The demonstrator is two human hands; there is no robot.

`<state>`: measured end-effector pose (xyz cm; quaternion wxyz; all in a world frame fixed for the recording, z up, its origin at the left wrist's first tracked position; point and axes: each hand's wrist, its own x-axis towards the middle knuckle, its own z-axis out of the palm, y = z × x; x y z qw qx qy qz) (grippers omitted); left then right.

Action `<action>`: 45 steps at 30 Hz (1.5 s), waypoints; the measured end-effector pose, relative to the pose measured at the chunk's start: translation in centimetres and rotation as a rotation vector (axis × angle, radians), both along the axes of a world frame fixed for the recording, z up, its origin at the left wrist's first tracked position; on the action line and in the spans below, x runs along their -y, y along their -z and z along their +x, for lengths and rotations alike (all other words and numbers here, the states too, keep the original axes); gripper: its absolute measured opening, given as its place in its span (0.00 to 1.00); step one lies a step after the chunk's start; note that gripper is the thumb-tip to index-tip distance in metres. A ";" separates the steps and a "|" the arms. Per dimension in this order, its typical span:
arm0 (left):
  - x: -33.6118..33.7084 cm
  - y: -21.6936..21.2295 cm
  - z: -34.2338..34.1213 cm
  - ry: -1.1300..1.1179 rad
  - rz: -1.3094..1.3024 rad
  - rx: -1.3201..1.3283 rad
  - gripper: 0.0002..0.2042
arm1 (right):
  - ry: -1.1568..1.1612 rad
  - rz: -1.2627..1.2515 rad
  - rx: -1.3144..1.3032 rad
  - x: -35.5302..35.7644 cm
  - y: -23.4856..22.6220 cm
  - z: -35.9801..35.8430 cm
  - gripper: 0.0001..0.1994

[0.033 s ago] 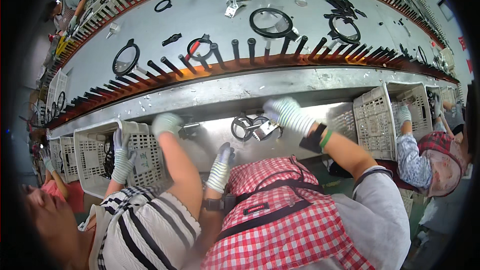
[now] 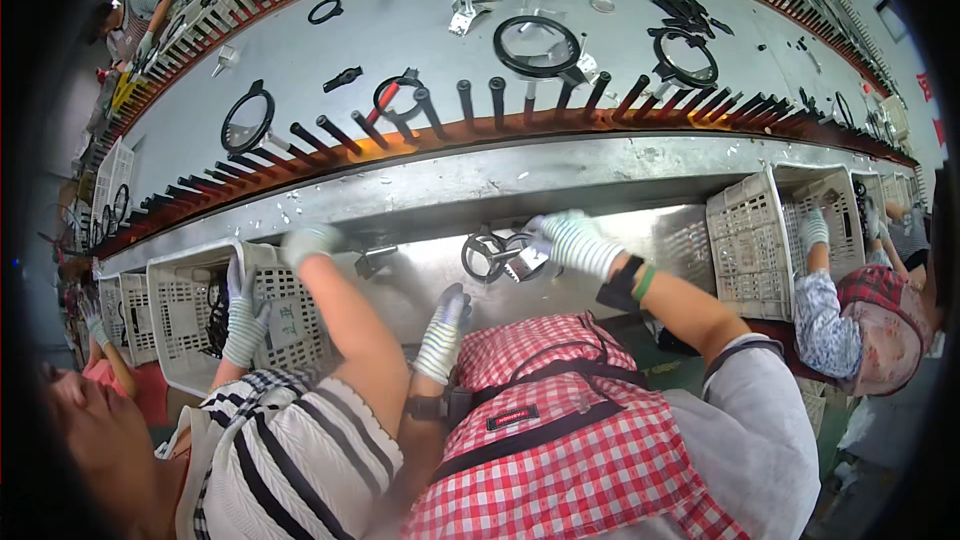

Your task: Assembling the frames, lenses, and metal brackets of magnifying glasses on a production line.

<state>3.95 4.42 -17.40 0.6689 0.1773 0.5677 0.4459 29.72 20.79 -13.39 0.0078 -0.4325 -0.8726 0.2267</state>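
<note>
My right hand [image 2: 578, 243], in a white glove with green stripes, is bent down over a silver metal bracket [image 2: 525, 262] on the steel shelf before me. Its fingers are curled and their tips meet the bracket's right end; the grip is partly hidden. Against the bracket lie black rings [image 2: 481, 258]. Nearer my body, just left of my checked apron, my left hand [image 2: 442, 332] is raised in a striped glove with grey fingers. Its fingers are stretched out and hold nothing. The rings are the nearest parts to it.
Beyond the shelf runs a line of upright black-tipped rods [image 2: 497, 105]. On the worktop [image 2: 420, 35] lie black rings and brackets. White crates [image 2: 748, 245] stand at both sides. Close on my left, a co-worker's gloved hands [image 2: 242, 325] are at a crate and the shelf.
My right hand has come down and slightly nearer onto the bracket, which has shifted a little left. The rods have slid left. The co-worker's farther hand has moved left. My left hand is nearly still.
</note>
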 end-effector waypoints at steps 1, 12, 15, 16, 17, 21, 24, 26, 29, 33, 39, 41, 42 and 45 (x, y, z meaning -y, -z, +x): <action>-1.0 -0.3 0.9 0.062 0.001 0.008 0.32 | 0.098 0.029 -0.074 1.1 5.1 0.8 0.18; -8.3 8.4 2.3 -0.054 -0.260 -0.187 0.25 | 0.542 -0.591 -0.614 1.4 4.8 5.4 0.19; -7.8 13.5 -0.6 0.078 -0.250 -0.038 0.17 | 0.478 -1.145 -1.058 3.5 0.4 6.2 0.23; -8.9 12.3 0.6 0.109 -0.250 -0.032 0.17 | 0.507 -1.127 -1.068 4.3 0.2 7.5 0.23; -10.0 9.5 2.3 0.133 -0.299 -0.089 0.16 | 0.589 -1.141 -1.075 5.0 0.5 8.9 0.24; -10.6 9.1 2.2 0.172 -0.052 -0.202 0.12 | 0.695 -1.195 -1.148 6.5 3.7 10.6 0.24; -11.2 7.1 2.5 0.259 0.166 -0.426 0.13 | 0.762 -1.050 -1.058 6.4 4.6 10.6 0.26; -11.2 2.5 4.1 0.523 0.431 -1.015 0.16 | 0.199 -0.158 -0.554 5.7 7.1 11.4 0.14; -10.4 1.2 4.1 0.596 0.362 -1.064 0.18 | 0.141 -0.130 -0.262 3.6 5.3 7.9 0.14; -8.2 -0.7 5.0 0.429 0.311 -0.563 0.17 | 0.172 -0.052 -0.255 3.4 5.3 4.2 0.20; -4.7 -6.3 5.4 0.110 0.243 0.024 0.09 | 0.494 -0.645 -1.077 7.0 4.3 2.3 0.17; -2.8 -8.8 5.1 0.163 0.235 0.187 0.09 | 0.542 -0.729 -1.080 7.7 -0.4 2.1 0.16; -2.1 -9.2 5.0 0.228 0.220 0.349 0.10 | 0.601 -0.811 -1.087 8.0 -1.5 2.2 0.16; 0.0 -10.3 4.6 0.320 0.222 0.347 0.19 | 0.526 -0.798 -1.210 9.6 -5.8 1.7 0.15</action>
